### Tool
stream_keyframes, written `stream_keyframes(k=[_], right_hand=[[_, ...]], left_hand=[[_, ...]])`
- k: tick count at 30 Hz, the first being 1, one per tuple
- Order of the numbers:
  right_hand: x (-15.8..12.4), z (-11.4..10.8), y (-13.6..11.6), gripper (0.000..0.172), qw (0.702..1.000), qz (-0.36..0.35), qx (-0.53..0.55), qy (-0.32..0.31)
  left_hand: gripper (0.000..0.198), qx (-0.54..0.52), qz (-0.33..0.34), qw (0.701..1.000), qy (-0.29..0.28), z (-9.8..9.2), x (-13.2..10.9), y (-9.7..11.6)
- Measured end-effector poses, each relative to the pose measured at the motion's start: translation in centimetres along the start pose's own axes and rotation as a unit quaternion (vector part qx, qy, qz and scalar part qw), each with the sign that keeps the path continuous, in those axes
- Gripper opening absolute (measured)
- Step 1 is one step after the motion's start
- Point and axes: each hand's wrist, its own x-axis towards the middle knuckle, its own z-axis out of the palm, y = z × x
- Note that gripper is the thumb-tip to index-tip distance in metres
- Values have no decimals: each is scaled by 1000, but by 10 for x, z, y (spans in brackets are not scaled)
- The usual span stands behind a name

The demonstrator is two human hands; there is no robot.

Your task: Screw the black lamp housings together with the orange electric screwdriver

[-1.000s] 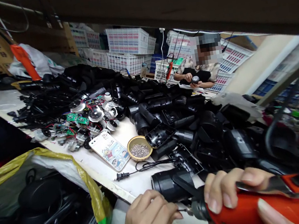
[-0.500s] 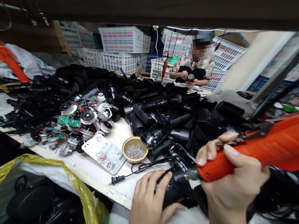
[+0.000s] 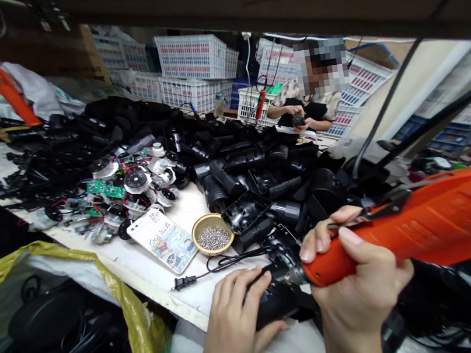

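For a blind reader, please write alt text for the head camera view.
The right hand grips an orange electric screwdriver, its tip on a black plastic housing steadied by the left hand. Behind lie a brass bowl of small screws, a phone in a cartoon case and heaped black parts.

A bowl of screws point(image 3: 213, 239) sits between a phone point(image 3: 163, 240) on its left and housings point(image 3: 265, 195) on its right.
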Motion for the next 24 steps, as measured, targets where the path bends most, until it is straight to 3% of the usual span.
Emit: stream_keyframes(k=[14, 19, 24], right_hand=[[-4, 1, 5, 14, 1000, -17, -6, -12], [-5, 4, 9, 14, 999, -2, -47, -21], [0, 8, 19, 10, 989, 16, -72, -132]], left_hand=[[85, -5, 1, 1000, -3, 2, -2, 0], [79, -54, -27, 998, -21, 1, -3, 1], [80, -123, -78, 989, -11, 4, -8, 0]])
